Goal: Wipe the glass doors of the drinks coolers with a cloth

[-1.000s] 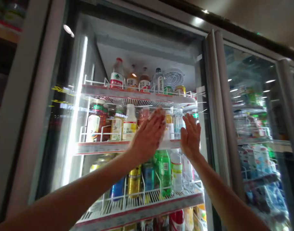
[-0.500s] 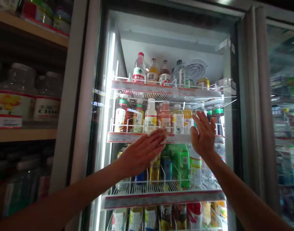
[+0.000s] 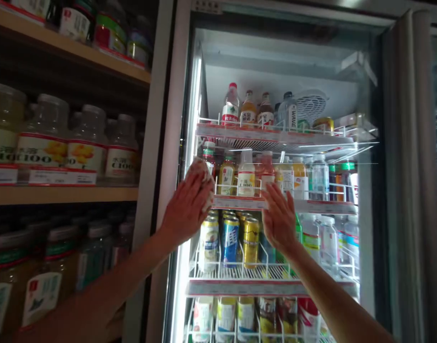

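Observation:
My left hand (image 3: 184,207) presses a crumpled pale cloth (image 3: 208,200) flat against the glass door (image 3: 261,57) of a lit drinks fridge, near the door's left edge. The cloth shows around the fingertips; the palm side is hidden. Farther right, my right hand (image 3: 279,216) is raised before the glass with fingers stretched out and nothing in them. Whether it touches the pane I cannot tell. Behind the glass, a white-capped bottle (image 3: 246,174) and a gold can (image 3: 251,243) stand on wire shelves between my hands.
Left of the fridge, a shelf unit holds several rows of bottles (image 3: 46,138) behind a price strip (image 3: 61,176). A vertical metal door frame (image 3: 406,181) borders the fridge on the right, with another glass door beyond it.
My left hand has swept the cloth leftward across the glass to the door's left side. My right hand has also shifted left. The view has turned left, showing more side shelving.

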Demonstrator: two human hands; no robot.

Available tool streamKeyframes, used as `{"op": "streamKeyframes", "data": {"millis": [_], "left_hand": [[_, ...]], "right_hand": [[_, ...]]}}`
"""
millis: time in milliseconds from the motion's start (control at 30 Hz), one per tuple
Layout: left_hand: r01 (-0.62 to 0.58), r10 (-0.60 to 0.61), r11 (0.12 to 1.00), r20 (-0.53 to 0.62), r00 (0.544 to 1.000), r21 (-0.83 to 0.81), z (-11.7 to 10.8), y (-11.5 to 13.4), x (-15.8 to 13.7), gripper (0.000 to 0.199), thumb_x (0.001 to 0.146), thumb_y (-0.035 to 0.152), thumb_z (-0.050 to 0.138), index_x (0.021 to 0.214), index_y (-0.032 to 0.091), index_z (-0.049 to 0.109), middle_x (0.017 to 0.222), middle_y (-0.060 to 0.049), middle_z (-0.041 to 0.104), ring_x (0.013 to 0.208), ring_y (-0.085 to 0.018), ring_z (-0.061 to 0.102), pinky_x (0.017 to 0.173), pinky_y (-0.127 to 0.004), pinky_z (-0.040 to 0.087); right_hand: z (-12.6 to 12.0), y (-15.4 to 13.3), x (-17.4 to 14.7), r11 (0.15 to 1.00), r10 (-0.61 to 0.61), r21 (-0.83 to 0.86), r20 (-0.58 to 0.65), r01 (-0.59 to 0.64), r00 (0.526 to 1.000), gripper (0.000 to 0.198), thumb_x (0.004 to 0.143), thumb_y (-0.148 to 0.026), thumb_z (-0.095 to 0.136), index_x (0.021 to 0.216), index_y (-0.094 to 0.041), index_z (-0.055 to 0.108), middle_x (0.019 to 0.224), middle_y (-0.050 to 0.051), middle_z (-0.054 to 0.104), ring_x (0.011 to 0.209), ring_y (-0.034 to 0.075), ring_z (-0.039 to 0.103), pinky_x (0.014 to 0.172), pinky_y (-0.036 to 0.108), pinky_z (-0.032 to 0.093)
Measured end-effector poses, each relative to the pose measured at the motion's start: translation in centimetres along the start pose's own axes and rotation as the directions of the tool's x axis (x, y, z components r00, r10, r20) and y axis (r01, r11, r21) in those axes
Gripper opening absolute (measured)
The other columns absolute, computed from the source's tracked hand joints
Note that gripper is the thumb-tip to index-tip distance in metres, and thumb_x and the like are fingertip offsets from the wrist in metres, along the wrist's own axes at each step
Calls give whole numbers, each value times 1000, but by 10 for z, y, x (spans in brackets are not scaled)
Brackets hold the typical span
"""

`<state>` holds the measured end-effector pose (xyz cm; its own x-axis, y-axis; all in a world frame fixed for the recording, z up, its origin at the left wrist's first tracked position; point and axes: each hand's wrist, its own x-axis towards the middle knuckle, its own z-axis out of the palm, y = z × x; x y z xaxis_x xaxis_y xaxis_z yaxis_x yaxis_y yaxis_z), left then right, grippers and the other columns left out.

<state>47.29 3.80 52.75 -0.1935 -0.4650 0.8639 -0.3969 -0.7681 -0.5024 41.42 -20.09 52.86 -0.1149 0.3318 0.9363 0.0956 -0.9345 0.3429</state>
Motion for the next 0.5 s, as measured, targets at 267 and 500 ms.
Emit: {"op": "streamKeyframes", "data": {"millis": [267, 500], "left_hand": [[-234, 245, 964, 82, 966, -130, 0, 14, -24, 56, 86, 28, 44, 139, 20, 27, 148, -6, 27, 138, -21, 17, 112, -38, 22], [-201, 213, 963, 52, 976, -177, 5, 37, -23, 60, 84, 29, 46, 139, 13, 26, 148, -12, 24, 139, -25, 13, 113, -40, 17]], "right_hand": [[0, 3, 0, 999, 30, 22, -16, -30, 999, 40, 88, -19, 34, 126, -22, 47, 136, 3, 46, 131, 18, 36, 111, 45, 21], [0, 4, 0, 999, 44, 34, -28, -43, 999, 39, 88, -19, 33, 123, -21, 49, 134, 5, 49, 130, 18, 37, 110, 46, 23]]}}
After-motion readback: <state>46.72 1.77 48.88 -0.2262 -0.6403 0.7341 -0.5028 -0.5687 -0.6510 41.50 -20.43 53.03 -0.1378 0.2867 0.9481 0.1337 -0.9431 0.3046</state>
